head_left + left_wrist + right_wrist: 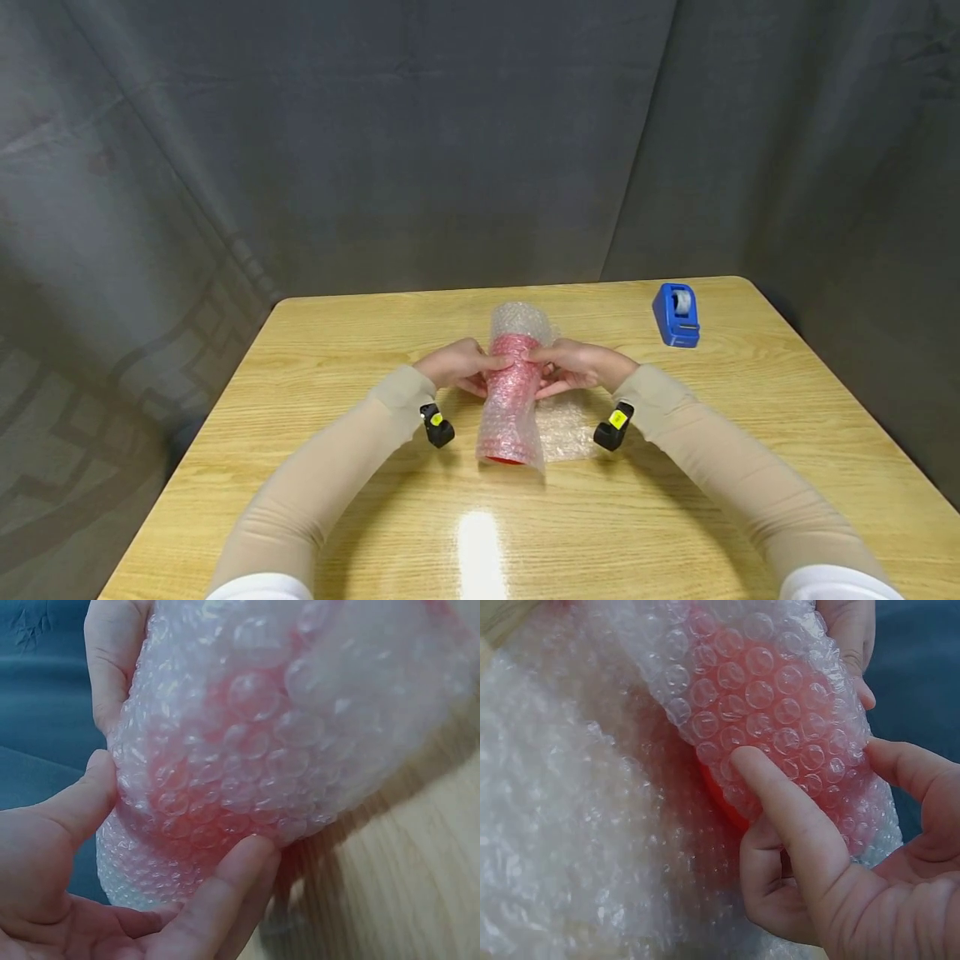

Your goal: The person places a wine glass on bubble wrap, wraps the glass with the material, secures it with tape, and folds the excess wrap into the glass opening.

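Note:
A red object [504, 460], its kind hidden by the wrapping, lies inside a roll of clear bubble wrap [513, 408] near the table's middle. My left hand [461, 365] grips the roll from the left, thumb on top and fingers low on its side. From the right, my right hand [585, 365] holds it too, with the thumb tip close to the left one. In the right wrist view, the right fingers [795, 817] curl against the wrap where a red edge shows. A loose flap of bubble wrap [573, 429] lies flat to the right of the roll, under the right wrist.
A blue tape dispenser [677, 317] with a roll of tape stands at the back right of the wooden table [337, 350]. Dark grey cloth [450, 167] hangs behind the table and along its sides.

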Motion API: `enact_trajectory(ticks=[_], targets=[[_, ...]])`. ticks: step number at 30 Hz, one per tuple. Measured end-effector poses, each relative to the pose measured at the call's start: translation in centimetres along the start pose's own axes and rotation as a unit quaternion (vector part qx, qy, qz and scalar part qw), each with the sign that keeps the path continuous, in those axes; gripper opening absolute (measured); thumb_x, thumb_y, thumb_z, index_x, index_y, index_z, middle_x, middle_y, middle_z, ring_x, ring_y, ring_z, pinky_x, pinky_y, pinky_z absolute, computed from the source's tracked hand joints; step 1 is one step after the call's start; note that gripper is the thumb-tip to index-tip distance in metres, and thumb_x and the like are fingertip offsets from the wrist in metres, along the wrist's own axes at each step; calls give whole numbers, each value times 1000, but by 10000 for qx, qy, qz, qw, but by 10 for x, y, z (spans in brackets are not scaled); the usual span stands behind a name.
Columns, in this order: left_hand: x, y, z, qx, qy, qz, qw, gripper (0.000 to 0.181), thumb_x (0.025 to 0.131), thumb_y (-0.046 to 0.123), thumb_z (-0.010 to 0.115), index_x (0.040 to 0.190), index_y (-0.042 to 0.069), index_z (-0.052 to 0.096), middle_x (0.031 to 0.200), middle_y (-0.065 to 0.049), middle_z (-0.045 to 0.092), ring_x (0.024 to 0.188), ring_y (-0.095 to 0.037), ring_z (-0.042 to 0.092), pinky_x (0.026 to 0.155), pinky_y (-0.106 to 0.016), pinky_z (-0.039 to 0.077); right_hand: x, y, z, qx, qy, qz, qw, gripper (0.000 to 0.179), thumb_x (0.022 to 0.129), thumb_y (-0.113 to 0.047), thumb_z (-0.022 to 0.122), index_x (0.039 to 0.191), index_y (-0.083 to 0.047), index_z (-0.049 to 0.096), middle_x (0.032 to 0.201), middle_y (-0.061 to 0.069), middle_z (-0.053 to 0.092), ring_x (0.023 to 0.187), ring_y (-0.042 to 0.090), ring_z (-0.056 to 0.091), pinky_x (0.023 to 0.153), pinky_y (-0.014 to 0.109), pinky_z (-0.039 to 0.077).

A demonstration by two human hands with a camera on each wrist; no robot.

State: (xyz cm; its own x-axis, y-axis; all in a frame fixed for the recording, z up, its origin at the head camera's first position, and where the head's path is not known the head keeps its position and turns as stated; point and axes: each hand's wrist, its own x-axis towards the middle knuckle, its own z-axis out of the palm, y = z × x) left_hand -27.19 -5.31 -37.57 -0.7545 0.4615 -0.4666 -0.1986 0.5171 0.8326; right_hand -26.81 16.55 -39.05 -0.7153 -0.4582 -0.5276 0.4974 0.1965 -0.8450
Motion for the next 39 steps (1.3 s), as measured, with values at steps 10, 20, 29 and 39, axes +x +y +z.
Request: enact_trajectory(ticks=[10, 20, 29, 39], targets=[[0, 1, -9, 237, 293, -49, 9993, 38, 93, 30, 66, 92, -8, 65, 78, -8, 65, 68, -17, 63, 75, -35, 60, 5, 3, 6, 360, -113, -180, 9991, 24, 100, -19, 48, 105, 5, 47, 90, 11, 51, 75, 18, 62, 82, 30, 57], [-2, 7, 0, 300, 602, -29, 9977, 38, 89, 30, 70, 95, -6, 58, 84, -10, 61, 68, -19, 62, 74, -37, 60, 5, 8, -1, 652, -233, -186, 9974, 23, 101, -17, 48, 108, 4, 46, 97, 14, 52, 80, 21, 63, 82, 30, 58], [-5, 15, 8, 674, 754, 61, 9949, 41, 88, 32, 72, 99, -5, 57, 85, -10, 60, 67, -19, 61, 71, -36, 60, 2, 10, -7, 777, -408, -189, 9960, 24, 102, -16, 45, 114, 5, 43, 99, 16, 54, 82, 22, 64, 82, 29, 57], [-5, 18, 12, 875, 768, 132, 9931, 39, 87, 33, 72, 94, -4, 59, 81, -9, 60, 63, -19, 63, 71, -38, 60, 2, 14, -9, 752, -446, -261, 9958, 34, 101, -17, 42, 126, 6, 35, 110, 22, 46, 88, 26, 62, 82, 30, 58]])
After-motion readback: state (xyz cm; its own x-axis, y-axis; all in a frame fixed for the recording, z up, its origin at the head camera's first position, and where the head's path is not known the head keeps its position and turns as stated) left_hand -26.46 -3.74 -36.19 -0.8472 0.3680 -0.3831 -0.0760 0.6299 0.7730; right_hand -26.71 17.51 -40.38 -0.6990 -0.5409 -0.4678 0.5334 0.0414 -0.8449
